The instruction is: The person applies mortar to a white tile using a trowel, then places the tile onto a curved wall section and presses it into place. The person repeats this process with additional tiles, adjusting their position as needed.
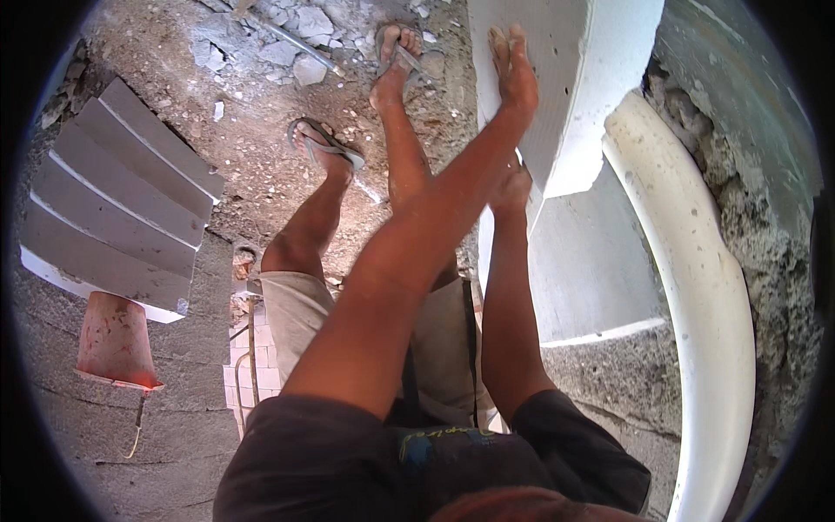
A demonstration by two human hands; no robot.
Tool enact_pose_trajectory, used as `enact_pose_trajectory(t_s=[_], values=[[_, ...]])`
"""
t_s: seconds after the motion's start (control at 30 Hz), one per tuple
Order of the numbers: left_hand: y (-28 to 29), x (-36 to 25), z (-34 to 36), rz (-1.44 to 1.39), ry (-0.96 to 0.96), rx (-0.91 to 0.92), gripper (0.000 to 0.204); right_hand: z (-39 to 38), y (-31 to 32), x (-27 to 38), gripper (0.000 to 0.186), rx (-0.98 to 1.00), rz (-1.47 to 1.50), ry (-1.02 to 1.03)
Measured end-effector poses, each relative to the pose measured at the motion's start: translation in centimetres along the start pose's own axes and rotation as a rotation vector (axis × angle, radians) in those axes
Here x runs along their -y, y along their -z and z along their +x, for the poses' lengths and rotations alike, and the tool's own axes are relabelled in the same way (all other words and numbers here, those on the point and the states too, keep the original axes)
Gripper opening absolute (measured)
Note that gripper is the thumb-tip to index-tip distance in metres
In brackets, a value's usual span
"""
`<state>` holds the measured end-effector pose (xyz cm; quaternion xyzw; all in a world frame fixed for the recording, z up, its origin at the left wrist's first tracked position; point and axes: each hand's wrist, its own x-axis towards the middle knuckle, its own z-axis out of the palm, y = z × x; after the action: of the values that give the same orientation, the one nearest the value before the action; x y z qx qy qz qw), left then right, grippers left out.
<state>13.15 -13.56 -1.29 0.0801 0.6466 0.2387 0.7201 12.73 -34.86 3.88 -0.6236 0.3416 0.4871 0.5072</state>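
A large pale block [600, 96] with a flat face stands upright at the upper right. My left hand [515, 74] lies against that face, its fingers stretched out and slightly apart. Crossing over from the left, the left forearm passes in front of my right arm. Lower on the same block, my right hand [511, 187] is at its near edge. Its fingers are largely hidden behind the left forearm, so I cannot make out its grip. Beneath the upright block is another pale grey block surface [591, 270].
A thick white pipe [696, 287] curves down the right side beside a rough wall [774, 287]. Several grey blocks [113, 200] sit at left, next to a reddish bucket [116, 339]. Broken rubble [309, 70] and a metal rod [300, 48] lie past my sandalled feet.
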Motion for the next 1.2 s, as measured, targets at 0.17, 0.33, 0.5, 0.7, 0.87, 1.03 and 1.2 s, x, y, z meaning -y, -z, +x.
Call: enact_pose_trajectory(t_s=[0.17,0.33,0.5,0.7,0.87,1.03,1.2], values=[[0.7,-3.3,-1.4,0.023,0.11,0.069,0.106,-5.7,-0.1,-0.3,0.055,-0.099,-0.596,-0.171],[1.0,-15.4,-4.8,-0.049,-0.203,0.24,0.083,-13.9,0.3,4.8,0.036,0.216,-0.919,-0.191],[-1.7,-24.8,-5.4,0.256,-0.448,0.377,0.068,-13.8,-0.9,8.7,0.059,-0.271,-0.563,0.233],[-4.7,-28.0,-3.1,0.622,-0.318,0.422,0.094,-7.6,-3.1,9.7,0.089,-0.226,-0.331,-0.028],[-3.2,-27.0,-0.2,0.64,-0.317,0.389,0.093,-7.5,-3.7,8.9,0.085,-0.268,-0.252,0.052],[-2.1,-27.0,0.7,0.624,-0.384,0.421,0.084,-8.4,-4.5,8.3,0.081,-0.348,-0.227,0.123],[-2.3,-27.2,0.6,0.641,-0.341,0.403,0.086,-8.5,-5.2,8.2,0.077,-0.404,-0.217,0.196]])
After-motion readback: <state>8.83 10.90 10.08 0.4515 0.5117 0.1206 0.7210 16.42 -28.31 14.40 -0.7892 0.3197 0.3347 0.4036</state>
